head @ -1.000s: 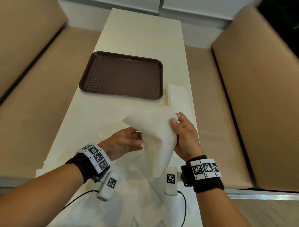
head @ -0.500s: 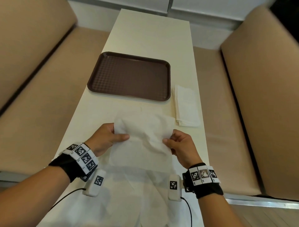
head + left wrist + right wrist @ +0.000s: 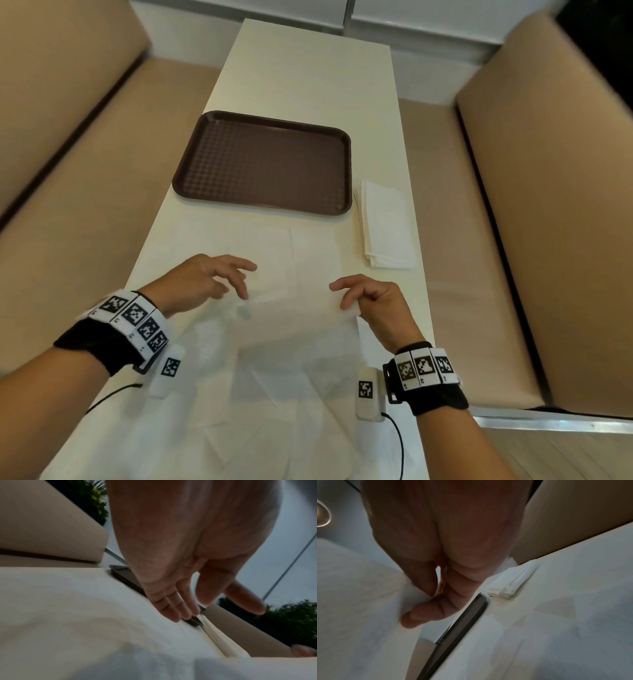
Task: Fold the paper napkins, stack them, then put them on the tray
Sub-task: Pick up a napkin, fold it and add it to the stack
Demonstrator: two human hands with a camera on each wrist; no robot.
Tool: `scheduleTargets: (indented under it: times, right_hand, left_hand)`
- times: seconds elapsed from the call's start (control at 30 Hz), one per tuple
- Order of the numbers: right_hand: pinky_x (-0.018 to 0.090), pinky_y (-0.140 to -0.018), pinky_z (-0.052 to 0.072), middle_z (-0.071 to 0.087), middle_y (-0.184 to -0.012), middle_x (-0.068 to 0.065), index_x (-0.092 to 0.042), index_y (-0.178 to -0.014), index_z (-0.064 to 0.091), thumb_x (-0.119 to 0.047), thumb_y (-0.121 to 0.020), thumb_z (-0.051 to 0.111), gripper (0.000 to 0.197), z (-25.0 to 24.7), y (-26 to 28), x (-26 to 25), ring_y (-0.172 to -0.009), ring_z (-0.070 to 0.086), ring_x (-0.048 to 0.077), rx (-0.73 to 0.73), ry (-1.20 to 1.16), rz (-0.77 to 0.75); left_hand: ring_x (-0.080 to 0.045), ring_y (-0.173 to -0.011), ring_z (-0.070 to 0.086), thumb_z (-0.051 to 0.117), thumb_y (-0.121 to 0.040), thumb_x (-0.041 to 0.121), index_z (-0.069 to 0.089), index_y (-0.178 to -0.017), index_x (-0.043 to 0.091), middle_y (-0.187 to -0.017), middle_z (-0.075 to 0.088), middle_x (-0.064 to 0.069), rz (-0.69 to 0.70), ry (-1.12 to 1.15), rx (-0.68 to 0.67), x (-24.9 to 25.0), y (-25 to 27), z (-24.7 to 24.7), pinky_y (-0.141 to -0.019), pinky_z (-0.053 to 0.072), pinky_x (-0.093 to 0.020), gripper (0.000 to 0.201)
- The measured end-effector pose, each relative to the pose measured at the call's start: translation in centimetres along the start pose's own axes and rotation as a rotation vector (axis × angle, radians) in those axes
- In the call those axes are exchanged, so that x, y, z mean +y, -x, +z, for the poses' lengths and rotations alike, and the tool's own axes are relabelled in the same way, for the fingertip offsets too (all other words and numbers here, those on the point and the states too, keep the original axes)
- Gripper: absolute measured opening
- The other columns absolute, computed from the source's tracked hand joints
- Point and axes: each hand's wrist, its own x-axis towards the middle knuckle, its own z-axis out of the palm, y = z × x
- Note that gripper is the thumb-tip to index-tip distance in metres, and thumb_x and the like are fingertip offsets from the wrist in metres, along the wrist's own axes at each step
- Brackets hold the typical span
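Napkins are lying in two states on the cream table (image 3: 308, 68): a small folded stack (image 3: 387, 228) is sitting just right of the tray (image 3: 262, 162), touching nothing on it, while loose unfolded sheets (image 3: 267, 394) are spreading across the near end. One thin, slightly translucent napkin (image 3: 294, 308) is being stretched flat between the hands. The right hand (image 3: 373, 305) is pinching its right edge between thumb and curled fingers; the left hand (image 3: 202, 281) is hovering with fingers loosely spread, fingertips seeming to brush the paper, gripping nothing that I can make out. By my reading, the folding is partly done: several sheets are waiting, and the stack is not yet going onto the tray. The tray is looking like rigid dark brown plastic, rectangular with rounded corners and a dimpled grid floor. The paper is looking soft, creased and limp.
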Motion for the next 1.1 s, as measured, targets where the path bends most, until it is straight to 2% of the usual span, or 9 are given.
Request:
scheduleTargets:
  times: [0.2,0.37,0.43,0.57,0.7,0.83,0.9,1.0,1.1]
  right_hand:
    - [0.031,-0.083,0.054,0.074,-0.109,0.01,-0.01,-0.059,0.07,0.016,-0.069,0.046,0.037,0.1,0.0,-0.8,-0.108,0.067,0.022,-0.135,0.075,-0.041]
    - [0.034,-0.089,0.055,0.073,-0.108,0.008,-0.011,-0.062,0.072,0.01,-0.067,0.048,0.032,0.0,-0.6,-1.3,-0.108,0.067,0.025,-0.151,0.026,-0.075]
    - [0.029,-0.082,0.055,0.072,-0.109,0.008,-0.007,-0.074,0.074,0.008,-0.074,0.053,0.026,-0.3,-0.6,-1.4,-0.104,0.068,0.02,-0.091,-0.02,-0.063]
    - [0.035,-0.073,0.055,0.068,-0.116,0.012,-0.014,-0.121,0.068,-0.011,-0.09,0.059,0.032,-1.1,-0.7,-0.2,-0.101,0.065,0.028,0.109,-0.268,0.125]
    - [0.043,-0.075,0.057,0.07,-0.102,0.013,-0.011,-0.124,0.064,-0.055,-0.082,0.061,0.06,-0.7,0.2,0.8,-0.086,0.068,0.028,0.113,-0.469,0.367]
    - [0.04,-0.072,0.06,0.076,-0.111,0.01,-0.009,-0.12,0.068,-0.023,-0.095,0.068,0.028,-0.1,1.1,1.9,-0.093,0.074,0.027,0.095,-0.238,0.386]
    - [0.034,-0.064,0.059,0.077,-0.102,0.013,-0.008,-0.117,0.07,-0.01,-0.096,0.066,0.021,-0.4,0.9,2.3,-0.08,0.074,0.028,0.179,-0.176,0.374]
    - [0.028,-0.054,0.054,0.075,-0.09,0.014,-0.002,-0.113,0.068,-0.006,-0.097,0.063,0.017,-1.6,-0.1,2.3,-0.061,0.067,0.023,0.326,-0.214,0.383]
    - [0.027,-0.054,0.054,0.073,-0.091,0.014,-0.001,-0.108,0.068,-0.004,-0.098,0.062,0.012,-3.1,-1.8,1.9,-0.059,0.065,0.021,0.432,-0.248,0.364]
  left_hand:
    - [0.011,-0.134,0.039,0.059,-0.081,-0.012,0.081,-0.08,0.038,-0.143,0.05,0.023,0.069,-0.269,-0.375,4.4,-3.3,4.9,-0.105,0.032,-0.015,0.055]
    - [0.016,-0.109,0.055,0.066,-0.091,0.002,0.082,-0.087,0.03,-0.109,0.071,0.012,0.093,-0.255,-0.453,5.6,-5.1,7.3,-0.101,0.039,-0.023,0.033]
    - [0.013,-0.104,0.059,0.067,-0.092,0.0,0.082,-0.085,0.032,-0.103,0.074,0.007,0.094,-0.208,-0.434,5.7,-5.5,7.5,-0.099,0.042,-0.023,0.036]
    - [-0.018,-0.101,0.068,0.062,-0.09,-0.013,0.08,-0.101,0.015,-0.1,0.073,0.005,0.095,0.107,-0.254,5.1,-6.0,7.6,-0.089,0.053,-0.03,0.036]
    - [-0.025,-0.112,0.067,0.06,-0.089,-0.014,0.076,-0.115,0.025,-0.119,0.073,0.005,0.048,0.315,-0.039,4.3,-7.1,8.6,-0.099,0.054,-0.04,0.049]
    - [-0.025,-0.116,0.066,0.06,-0.089,-0.014,0.07,-0.122,0.033,-0.128,0.069,0.0,0.034,0.367,0.036,4.8,-9.1,9.9,-0.101,0.054,-0.044,0.058]
    - [-0.024,-0.112,0.069,0.058,-0.089,-0.016,0.066,-0.128,0.03,-0.124,0.07,0.0,0.046,0.362,0.051,5.7,-10.3,10.6,-0.097,0.057,-0.043,0.061]
    - [-0.018,-0.107,0.07,0.056,-0.089,-0.018,0.061,-0.135,0.027,-0.127,0.067,0.004,0.076,0.287,0.058,7.4,-12.7,11.2,-0.094,0.058,-0.042,0.065]
    - [-0.013,-0.109,0.068,0.056,-0.09,-0.015,0.058,-0.14,0.028,-0.139,0.057,0.009,0.123,0.162,0.033,9.1,-15.9,11.1,-0.094,0.058,-0.036,0.066]
